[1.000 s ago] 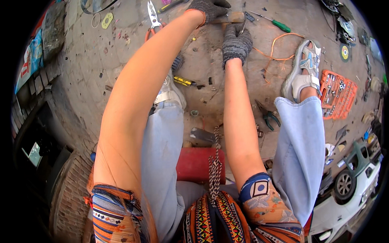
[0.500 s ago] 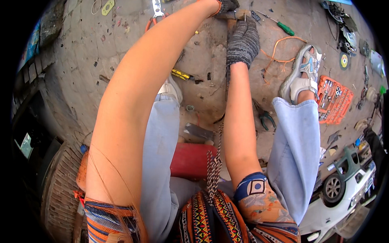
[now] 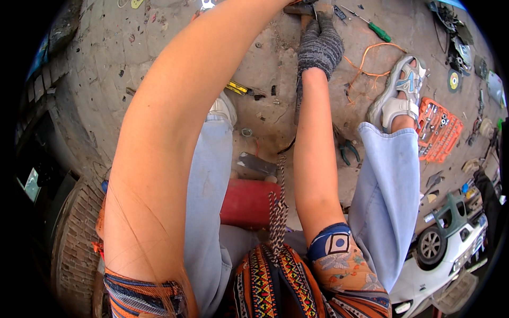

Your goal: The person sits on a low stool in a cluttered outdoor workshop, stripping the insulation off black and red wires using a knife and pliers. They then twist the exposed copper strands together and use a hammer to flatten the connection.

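Plainly, the right hand (image 3: pixel 321 50) pinches a metal piece (image 3: pixel 316 12) at the hammer (image 3: pixel 298 95)

In the head view, the hammer lies on the ground near the upper edge, its head set crosswise and its handle running down just left of the right wrist. The right hand, in a grey knitted glove, points away from the body, with fingertips together on the thin metal piece, which stands against the hammer's head. The left forearm (image 3: pixel 207 79) crosses to the top edge; its hand lies beyond that, so I cannot tell what grip it has.

Right of the gloved hand are a small dark piece (image 3: pixel 339 12), a green screwdriver (image 3: pixel 380 33) and a loop of orange wire (image 3: pixel 366 57). The right sandal (image 3: pixel 400 87) stands just beside an orange tool case (image 3: pixel 439 151), which is open and filled with sockets. Pliers (image 3: pixel 348 152) lie between the right forearm and the right trouser leg (image 3: pixel 389 196). A yellow cutter (image 3: pixel 238 88) sits near the left shoe (image 3: pixel 224 108), partly behind the left forearm. Nearer the body come a flat metal plate (image 3: pixel 257 163) and a red box (image 3: pixel 249 202). A white car (image 3: pixel 450 257) shows at lower right.
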The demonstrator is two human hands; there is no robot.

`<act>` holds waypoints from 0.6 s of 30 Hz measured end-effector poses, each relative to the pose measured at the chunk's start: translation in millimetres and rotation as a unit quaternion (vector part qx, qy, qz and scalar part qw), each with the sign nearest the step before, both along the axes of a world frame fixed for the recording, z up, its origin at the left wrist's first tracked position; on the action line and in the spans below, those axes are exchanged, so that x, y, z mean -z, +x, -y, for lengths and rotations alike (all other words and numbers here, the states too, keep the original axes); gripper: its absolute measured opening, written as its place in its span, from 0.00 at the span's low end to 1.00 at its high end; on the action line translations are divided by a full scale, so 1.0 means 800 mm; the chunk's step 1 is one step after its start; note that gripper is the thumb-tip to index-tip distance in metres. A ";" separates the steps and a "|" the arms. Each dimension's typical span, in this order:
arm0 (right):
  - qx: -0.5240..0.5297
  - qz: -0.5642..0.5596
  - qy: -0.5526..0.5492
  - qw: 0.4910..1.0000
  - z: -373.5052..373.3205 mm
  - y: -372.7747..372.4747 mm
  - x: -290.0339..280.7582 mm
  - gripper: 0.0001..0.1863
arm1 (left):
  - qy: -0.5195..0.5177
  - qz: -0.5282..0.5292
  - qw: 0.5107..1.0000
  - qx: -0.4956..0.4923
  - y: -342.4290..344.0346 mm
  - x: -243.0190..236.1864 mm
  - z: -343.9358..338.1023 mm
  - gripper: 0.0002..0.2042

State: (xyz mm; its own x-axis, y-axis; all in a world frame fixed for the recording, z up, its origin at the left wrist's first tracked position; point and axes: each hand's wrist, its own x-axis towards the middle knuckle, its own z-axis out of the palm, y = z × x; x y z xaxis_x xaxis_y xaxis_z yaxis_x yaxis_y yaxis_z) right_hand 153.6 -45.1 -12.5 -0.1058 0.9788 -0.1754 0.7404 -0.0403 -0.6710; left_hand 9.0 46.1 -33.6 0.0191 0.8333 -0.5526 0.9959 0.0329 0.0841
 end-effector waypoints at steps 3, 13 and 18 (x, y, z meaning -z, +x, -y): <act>0.005 -0.018 0.011 1.000 0.002 0.001 0.004 0.17 | -0.011 -0.025 0.998 0.056 0.002 0.001 0.001 0.14; 0.024 -0.036 0.029 0.999 0.007 -0.004 0.011 0.16 | -0.015 -0.015 0.999 -0.025 0.002 0.000 0.001 0.14; 0.020 -0.020 0.029 0.999 0.007 -0.005 0.003 0.16 | -0.009 -0.010 1.000 -0.012 0.004 0.004 -0.001 0.14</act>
State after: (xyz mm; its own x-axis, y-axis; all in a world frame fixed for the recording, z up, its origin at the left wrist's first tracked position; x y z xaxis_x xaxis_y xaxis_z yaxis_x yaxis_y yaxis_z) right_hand 149.8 -51.0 -14.9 -0.0716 0.9908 -0.1144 0.7112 -0.0297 -0.7024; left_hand 11.9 47.0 -36.6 -0.0111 0.8227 -0.5683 0.9963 0.0576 0.0640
